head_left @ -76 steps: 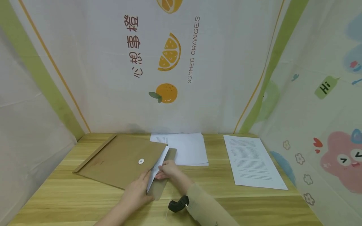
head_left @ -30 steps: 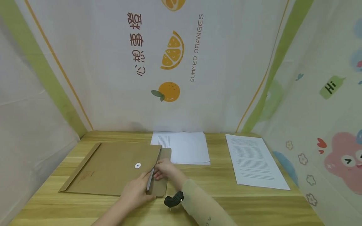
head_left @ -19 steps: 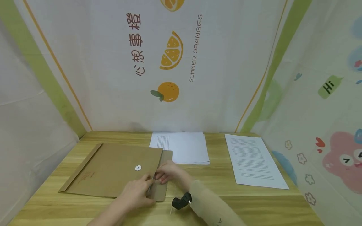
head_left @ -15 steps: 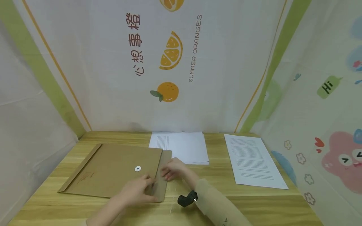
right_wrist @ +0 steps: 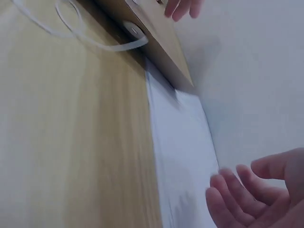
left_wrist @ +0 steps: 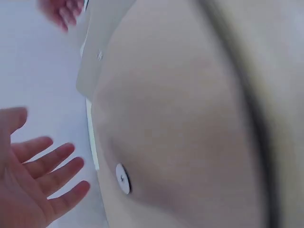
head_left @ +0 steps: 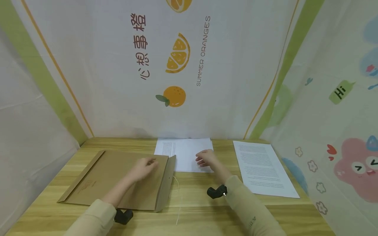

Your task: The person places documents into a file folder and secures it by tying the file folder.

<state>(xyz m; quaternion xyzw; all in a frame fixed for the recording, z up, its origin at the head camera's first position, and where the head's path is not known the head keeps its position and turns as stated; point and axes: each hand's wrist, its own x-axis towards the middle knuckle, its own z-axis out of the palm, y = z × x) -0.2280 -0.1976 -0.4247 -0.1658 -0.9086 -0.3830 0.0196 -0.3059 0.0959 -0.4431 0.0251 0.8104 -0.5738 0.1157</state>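
Note:
A brown paper document envelope lies on the table at the left, its flap standing partly raised along the right edge. My left hand hovers over the envelope with relaxed fingers and holds nothing; it hides the white button, which the left wrist view shows. From the flap's own button a thin white string trails onto the table. My right hand hangs above the stack of white papers at the back, fingers loosely bent, with nothing in it.
A printed sheet lies at the right of the wooden table. White cloth walls with fruit and cartoon prints enclose the back and sides. A black wrist device sits at the right sleeve, another at the left.
The white papers at the envelope's mouth have slid inside, out of sight. Both hands have let go; the left moved up over the envelope, the right away rightward. The flap has lifted.

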